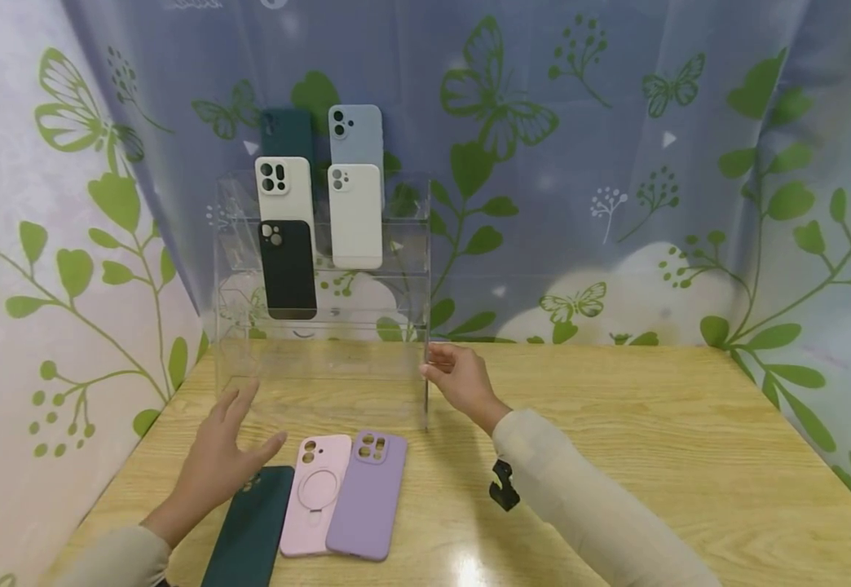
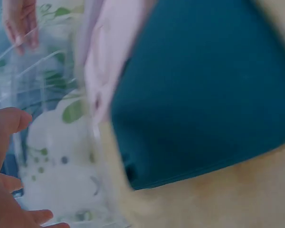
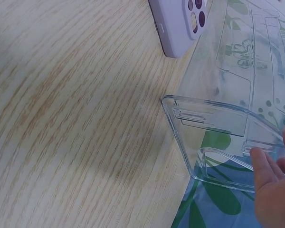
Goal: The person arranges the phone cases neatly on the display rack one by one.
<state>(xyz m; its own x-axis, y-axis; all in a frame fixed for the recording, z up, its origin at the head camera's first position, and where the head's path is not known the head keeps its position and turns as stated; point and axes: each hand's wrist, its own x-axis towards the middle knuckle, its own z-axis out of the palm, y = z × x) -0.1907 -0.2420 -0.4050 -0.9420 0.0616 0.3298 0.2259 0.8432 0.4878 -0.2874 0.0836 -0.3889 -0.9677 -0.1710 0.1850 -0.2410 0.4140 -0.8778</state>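
Note:
A clear tiered display stand (image 1: 323,350) stands on the table, holding several phone cases on its steps. My right hand (image 1: 462,377) pinches the stand's right side panel; in the right wrist view, its fingers (image 3: 262,166) lie against the clear plastic. My left hand (image 1: 216,452) hovers with fingers spread near the stand's front left, holding nothing. Close below it lies a dark green phone case (image 1: 253,530). Beside that are a pink phone case (image 1: 308,522) with a ring on it and a purple phone case (image 1: 370,505), which overlaps the pink one.
On the stand's left side are a dark green case (image 1: 288,132), a white case (image 1: 295,204) and a black case (image 1: 289,273). To their right are a light blue case (image 1: 363,140) and another white case (image 1: 355,220). A leaf-patterned curtain (image 1: 579,163) hangs behind the wooden table (image 1: 653,456).

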